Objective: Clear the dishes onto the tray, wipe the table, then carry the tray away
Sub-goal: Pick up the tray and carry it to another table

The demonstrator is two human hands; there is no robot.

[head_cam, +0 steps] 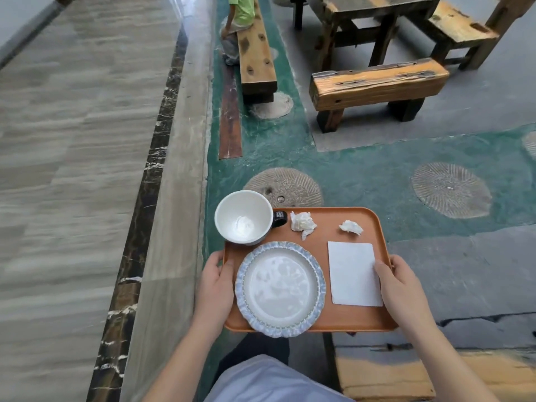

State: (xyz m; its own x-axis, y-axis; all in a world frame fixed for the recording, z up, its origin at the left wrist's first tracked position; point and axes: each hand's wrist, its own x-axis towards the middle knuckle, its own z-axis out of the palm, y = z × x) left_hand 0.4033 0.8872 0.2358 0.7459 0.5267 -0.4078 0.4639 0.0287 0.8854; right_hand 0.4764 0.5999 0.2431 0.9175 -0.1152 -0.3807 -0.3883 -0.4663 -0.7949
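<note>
Gripping the tray (324, 317) by its sides, left hand (216, 281) and right hand (401, 288) face a wooden bench (377, 85) ahead.

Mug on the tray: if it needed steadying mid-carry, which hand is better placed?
Left. The left hand grips the tray edge beside the mug; the right hand holds the opposite edge.

One tray (333, 320), one cup (243, 217), one plate (280, 288), two crumpled tissues (303, 224), one flat napkin (352, 274).

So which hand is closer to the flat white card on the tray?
Right. The right hand grips the tray edge with its thumb on the white card; the left hand grips the opposite edge, beyond the plate.
</note>
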